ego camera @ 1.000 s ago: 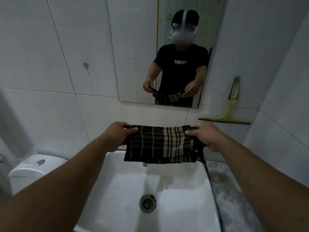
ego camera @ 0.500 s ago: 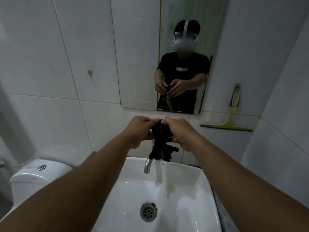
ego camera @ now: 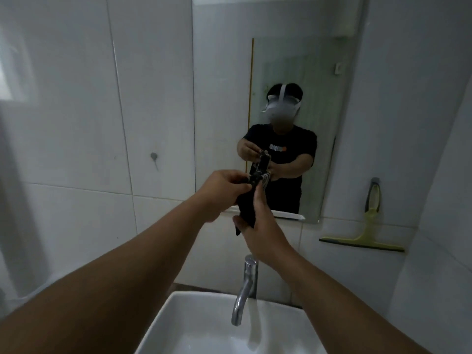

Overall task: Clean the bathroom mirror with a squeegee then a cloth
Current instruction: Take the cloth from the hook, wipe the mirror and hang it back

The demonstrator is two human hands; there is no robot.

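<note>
A dark checked cloth, folded into a narrow bunch, hangs between both hands in front of the mirror's lower edge. My left hand pinches its top end. My right hand grips it lower down from the right side. The wall mirror fills the upper middle and reflects a person in a black shirt holding the same cloth. A yellow-green squeegee hangs from a hook on the tiled wall to the right of the mirror, untouched.
A chrome tap stands below my hands over the white sink. White tiled walls surround the mirror, with a small wall hook on the left. A side wall closes in on the right.
The cloth went from spread wide between both hands to a folded bunch. Both hands rose with it toward the mirror, and my view tilted upward.
</note>
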